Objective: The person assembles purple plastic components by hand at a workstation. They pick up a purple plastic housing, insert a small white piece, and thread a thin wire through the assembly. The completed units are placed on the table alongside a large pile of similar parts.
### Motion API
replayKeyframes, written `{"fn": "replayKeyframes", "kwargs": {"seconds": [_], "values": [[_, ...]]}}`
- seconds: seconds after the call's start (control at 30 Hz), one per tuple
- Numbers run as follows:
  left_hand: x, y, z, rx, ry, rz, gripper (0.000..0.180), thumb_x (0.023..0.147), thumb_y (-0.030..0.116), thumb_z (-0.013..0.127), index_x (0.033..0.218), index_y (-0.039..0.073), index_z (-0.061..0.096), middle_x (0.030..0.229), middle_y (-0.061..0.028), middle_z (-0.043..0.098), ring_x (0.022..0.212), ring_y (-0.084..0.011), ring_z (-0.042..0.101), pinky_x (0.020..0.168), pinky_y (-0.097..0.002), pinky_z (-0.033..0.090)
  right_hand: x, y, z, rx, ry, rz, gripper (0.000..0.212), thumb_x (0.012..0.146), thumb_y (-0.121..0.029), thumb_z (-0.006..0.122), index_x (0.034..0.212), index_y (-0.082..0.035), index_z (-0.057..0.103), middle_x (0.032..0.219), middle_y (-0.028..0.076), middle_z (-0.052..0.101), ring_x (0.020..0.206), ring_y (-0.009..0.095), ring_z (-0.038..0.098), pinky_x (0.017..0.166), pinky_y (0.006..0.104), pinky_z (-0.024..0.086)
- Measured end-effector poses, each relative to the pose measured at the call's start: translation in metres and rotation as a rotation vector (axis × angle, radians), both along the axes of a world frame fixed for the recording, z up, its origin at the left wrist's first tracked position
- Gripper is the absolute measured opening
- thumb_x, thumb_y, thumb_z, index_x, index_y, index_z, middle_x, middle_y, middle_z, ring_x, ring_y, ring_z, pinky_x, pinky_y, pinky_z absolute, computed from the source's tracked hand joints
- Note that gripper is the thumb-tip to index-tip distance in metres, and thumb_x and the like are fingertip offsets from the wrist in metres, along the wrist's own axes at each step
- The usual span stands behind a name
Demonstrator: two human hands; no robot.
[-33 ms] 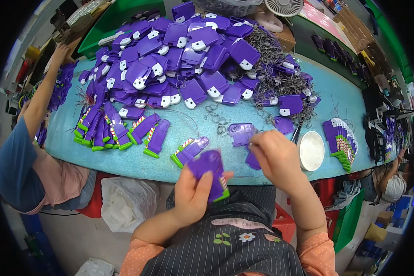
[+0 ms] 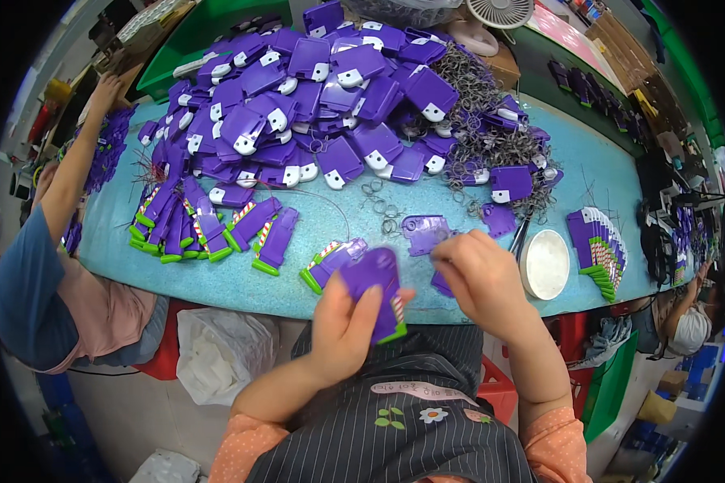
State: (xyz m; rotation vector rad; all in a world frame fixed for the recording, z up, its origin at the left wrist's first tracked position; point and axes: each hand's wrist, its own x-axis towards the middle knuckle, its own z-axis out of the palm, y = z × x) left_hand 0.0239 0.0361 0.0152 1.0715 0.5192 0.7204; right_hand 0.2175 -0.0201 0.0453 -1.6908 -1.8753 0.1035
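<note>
White round dish (image 2: 545, 263); small fan (image 2: 500, 11); green bin (image 2: 209, 28).

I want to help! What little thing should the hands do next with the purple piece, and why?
Probably bring the right hand back to the purple piece that the left hand holds up: its fingers pinch at something small by the loose metal rings, likely for attaching.

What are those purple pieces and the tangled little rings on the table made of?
The purple piece in the left hand looks like moulded plastic: even colour, smooth, faintly glossy, rounded edges. The rings seem to be thin metal wire: grey and glinting, though too small to be sure. The table looks like a matte turquoise sheet.
</note>
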Motion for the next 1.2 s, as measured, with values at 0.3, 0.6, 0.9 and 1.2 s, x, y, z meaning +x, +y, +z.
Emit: {"fn": "replayKeyframes", "kwargs": {"seconds": [0.3,0.6,0.9,1.2], "values": [[0.045,0.02,-0.015,-0.124,-0.138,-0.167,0.028,0.097,0.009,0.04,0.122,-0.003,0.037,0.114,-0.0146,0.056,0.099,-0.0173,0.061,0.087,-0.0295,0.049,0.015,-0.011,-0.017,-0.106,0.876,-0.177,0.02,0.081,-0.008,0.067,0.098,-0.001,0.059,0.088,0.005,0.059,0.076,0.007,0.052,0.062,0.0204,0.042],[0.048,0.008,-0.007,0.054,-0.139,-0.168,0.027,0.097,0.009,0.039,0.122,-0.004,0.038,0.113,-0.0154,0.057,0.1,-0.0188,0.061,0.086,-0.0303,0.049,0.023,-0.024,-0.02,-0.09,1.054,-0.086,0.006,0.088,-0.007,0.057,0.086,-0.002,0.057,0.093,0.005,0.054,0.075,0.009,0.051,0.06,0.0206,0.042],[0.058,0.015,-0.007,-0.379,-0.121,-0.321,0.03,0.097,0.013,0.044,0.123,0.0,0.041,0.11,-0.0157,0.059,0.093,-0.023,0.064,0.081,-0.0341,0.054,0.022,-0.034,-0.034,0.032,1.753,-0.019,0.011,0.094,-0.014,0.053,0.092,-0.005,0.058,0.103,0.007,0.055,0.084,0.012,0.054,0.07,0.0259,0.045],[0.067,0.011,-0.008,-0.222,-0.034,-0.185,0.027,0.096,0.014,0.045,0.118,-0.001,0.043,0.107,-0.0146,0.061,0.09,-0.0223,0.065,0.077,-0.0335,0.055,0.015,-0.037,-0.036,0.307,0.635,-0.263,0.009,0.091,-0.009,0.054,0.089,-0.001,0.057,0.102,0.009,0.052,0.084,0.013,0.052,0.074,0.0271,0.044]]}}
